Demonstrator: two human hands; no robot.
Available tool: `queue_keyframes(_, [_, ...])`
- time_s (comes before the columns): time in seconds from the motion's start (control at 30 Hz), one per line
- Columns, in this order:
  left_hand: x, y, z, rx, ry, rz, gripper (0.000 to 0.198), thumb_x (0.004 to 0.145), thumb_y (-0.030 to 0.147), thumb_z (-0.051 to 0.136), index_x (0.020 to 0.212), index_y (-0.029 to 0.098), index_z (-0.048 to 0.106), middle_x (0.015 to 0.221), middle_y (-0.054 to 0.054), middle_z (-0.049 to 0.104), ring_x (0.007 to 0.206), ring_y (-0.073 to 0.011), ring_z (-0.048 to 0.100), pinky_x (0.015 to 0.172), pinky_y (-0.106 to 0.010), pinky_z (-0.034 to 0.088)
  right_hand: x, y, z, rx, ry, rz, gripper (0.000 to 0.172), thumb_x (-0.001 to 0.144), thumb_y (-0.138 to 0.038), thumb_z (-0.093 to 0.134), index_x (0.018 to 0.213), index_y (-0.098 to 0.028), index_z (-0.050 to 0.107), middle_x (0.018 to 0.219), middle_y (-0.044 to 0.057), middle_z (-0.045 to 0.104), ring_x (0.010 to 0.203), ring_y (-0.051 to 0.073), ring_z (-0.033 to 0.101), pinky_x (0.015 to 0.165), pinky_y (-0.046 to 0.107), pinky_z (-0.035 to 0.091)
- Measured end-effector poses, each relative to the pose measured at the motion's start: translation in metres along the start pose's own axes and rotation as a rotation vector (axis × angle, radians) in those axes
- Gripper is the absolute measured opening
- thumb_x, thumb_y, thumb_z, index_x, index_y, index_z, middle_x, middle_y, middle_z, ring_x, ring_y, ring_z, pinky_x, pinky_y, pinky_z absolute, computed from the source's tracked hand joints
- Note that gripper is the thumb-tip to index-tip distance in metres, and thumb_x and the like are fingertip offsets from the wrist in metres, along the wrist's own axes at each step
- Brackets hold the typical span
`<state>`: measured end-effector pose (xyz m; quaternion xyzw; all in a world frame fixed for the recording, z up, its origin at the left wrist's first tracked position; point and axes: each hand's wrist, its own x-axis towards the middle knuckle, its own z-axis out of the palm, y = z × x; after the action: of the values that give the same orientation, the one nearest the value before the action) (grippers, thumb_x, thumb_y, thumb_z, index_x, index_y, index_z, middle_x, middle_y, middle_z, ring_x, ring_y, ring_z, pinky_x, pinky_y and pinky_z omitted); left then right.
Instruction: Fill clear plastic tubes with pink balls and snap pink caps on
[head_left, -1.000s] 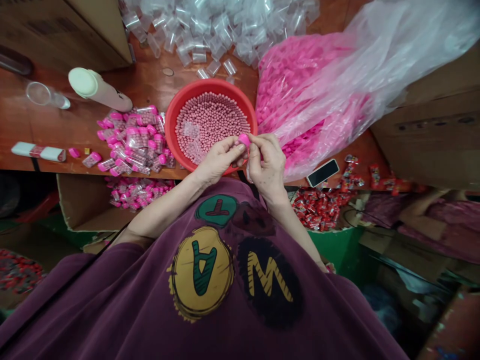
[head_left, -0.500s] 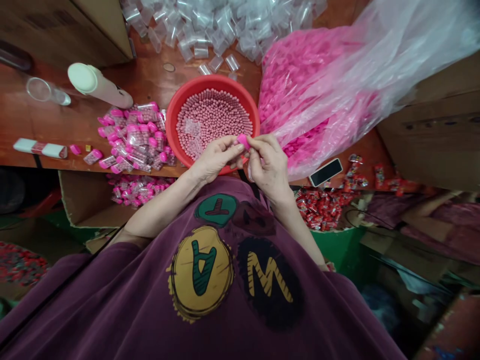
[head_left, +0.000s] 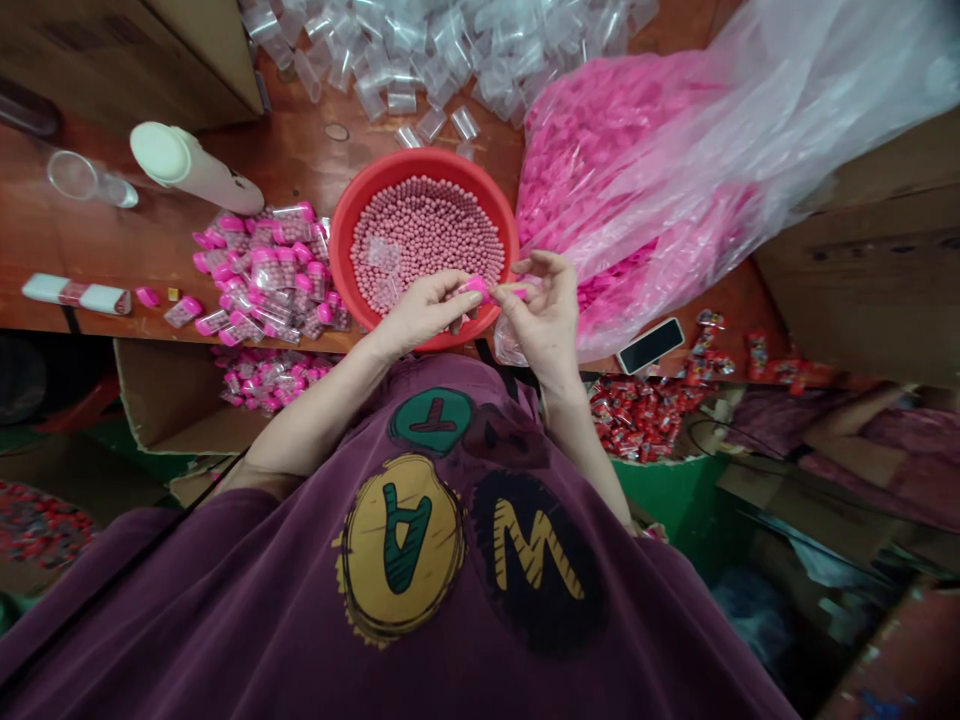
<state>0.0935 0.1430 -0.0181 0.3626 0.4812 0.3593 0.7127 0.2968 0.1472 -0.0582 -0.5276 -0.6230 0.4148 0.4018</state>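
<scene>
Over the near rim of the red basin (head_left: pixel 341 235), my left hand (head_left: pixel 424 310) is closed on a bright pink cap (head_left: pixel 475 287); whether a tube sits beneath it is hidden by my fingers. Just to the right, my right hand (head_left: pixel 547 315) pinches a second small pink cap (head_left: pixel 519 293) between thumb and fingers. The two hands nearly meet at the fingertips. Pink beads (head_left: pixel 431 225) fill the basin, with a couple of clear pieces (head_left: pixel 384 255) lying on them. Left of the basin is a pile of pink-capped tubes of beads (head_left: pixel 266 275).
A clear plastic bag of pink caps (head_left: pixel 607 150) stands at the right, beside a phone (head_left: pixel 650 346). Clear empty tubes (head_left: pixel 442 50) spread across the back. A pale flask (head_left: pixel 195 170) stands at the left. Boxes of pink-capped tubes (head_left: pixel 270 380) and red-wrapped pieces (head_left: pixel 637 415) sit below the table edge.
My right hand has drawn slightly right, away from the cap in my left hand, and now shows a pink cap in its fingers. My left hand has shifted slightly left.
</scene>
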Motion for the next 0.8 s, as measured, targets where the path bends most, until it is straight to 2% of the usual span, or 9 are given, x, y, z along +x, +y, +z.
queue_keyframes(0.1, [0.0,-0.005,0.001,-0.024,0.045,0.008,0.037,0.093,0.051,0.089,0.095,0.016,0.075,0.08,-0.002,0.073,0.064,-0.0096,0.062,0.062,-0.023,0.048,-0.008,0.022,0.013,0.05,0.094,0.098,0.055,0.107,-0.071,0.067,0.139,-0.028,0.057,0.11,0.005,0.069,0.082,0.018,0.072,0.076,0.038,0.068])
queue_keyframes(0.2, [0.002,-0.01,0.003,-0.058,0.081,0.023,0.037,0.093,0.051,0.09,0.096,0.016,0.077,0.084,-0.002,0.075,0.07,-0.0101,0.064,0.067,-0.023,0.05,-0.014,0.018,0.017,0.055,0.137,0.147,0.048,0.109,-0.072,0.063,0.123,-0.026,0.063,0.09,-0.001,0.067,0.066,0.016,0.065,0.064,0.033,0.064])
queue_keyframes(0.27, [0.003,-0.013,0.003,-0.056,0.054,0.021,0.038,0.092,0.052,0.09,0.096,0.016,0.077,0.084,-0.002,0.075,0.071,-0.0097,0.063,0.069,-0.022,0.05,-0.013,0.003,0.015,-0.008,0.121,0.092,0.043,0.112,-0.067,0.06,0.119,-0.026,0.067,0.094,0.001,0.071,0.076,0.017,0.07,0.072,0.035,0.067])
queue_keyframes(0.33, [0.004,-0.015,0.005,-0.065,0.039,0.013,0.039,0.09,0.052,0.092,0.093,0.016,0.077,0.081,-0.001,0.074,0.069,-0.009,0.061,0.068,-0.022,0.049,-0.01,-0.014,0.009,-0.117,0.027,-0.012,0.037,0.116,-0.058,0.055,0.123,-0.026,0.071,0.109,0.006,0.074,0.098,0.022,0.075,0.091,0.043,0.069])
queue_keyframes(0.4, [0.004,-0.016,0.007,-0.093,0.06,-0.008,0.04,0.088,0.052,0.094,0.092,0.016,0.076,0.078,0.001,0.072,0.066,-0.0085,0.059,0.066,-0.022,0.048,-0.008,-0.028,0.003,-0.23,-0.114,-0.094,0.032,0.116,-0.046,0.053,0.134,-0.026,0.071,0.124,0.011,0.074,0.119,0.027,0.073,0.109,0.053,0.065])
queue_keyframes(0.47, [0.004,-0.015,0.012,-0.132,0.095,-0.035,0.041,0.087,0.052,0.095,0.091,0.016,0.075,0.077,0.001,0.072,0.067,-0.0086,0.06,0.067,-0.021,0.048,-0.009,-0.034,0.0,-0.331,-0.226,-0.127,0.041,0.11,-0.038,0.06,0.149,-0.025,0.065,0.136,0.015,0.07,0.132,0.033,0.068,0.119,0.062,0.06])
queue_keyframes(0.53, [0.003,-0.013,0.017,-0.169,0.122,-0.067,0.042,0.088,0.052,0.094,0.091,0.015,0.074,0.078,0.001,0.073,0.068,-0.009,0.061,0.067,-0.021,0.049,-0.012,-0.032,0.001,-0.423,-0.268,-0.136,0.061,0.101,-0.037,0.072,0.158,-0.021,0.057,0.144,0.019,0.065,0.139,0.04,0.063,0.123,0.07,0.054])
queue_keyframes(0.6, [0.002,-0.011,0.024,-0.197,0.154,-0.095,0.04,0.09,0.05,0.093,0.09,0.016,0.073,0.077,0.001,0.072,0.067,-0.0086,0.061,0.066,-0.021,0.048,-0.014,-0.024,0.005,-0.488,-0.252,-0.152,0.074,0.094,-0.037,0.079,0.16,-0.016,0.054,0.146,0.022,0.063,0.14,0.044,0.06,0.124,0.074,0.052])
queue_keyframes(0.8, [0.007,-0.011,0.033,-0.206,0.232,-0.162,0.036,0.098,0.042,0.087,0.083,0.017,0.065,0.07,0.004,0.065,0.062,-0.0075,0.056,0.06,-0.02,0.043,-0.006,0.004,0.017,-0.518,-0.228,-0.203,0.069,0.088,-0.031,0.077,0.152,-0.014,0.057,0.131,0.021,0.066,0.13,0.045,0.063,0.119,0.076,0.054])
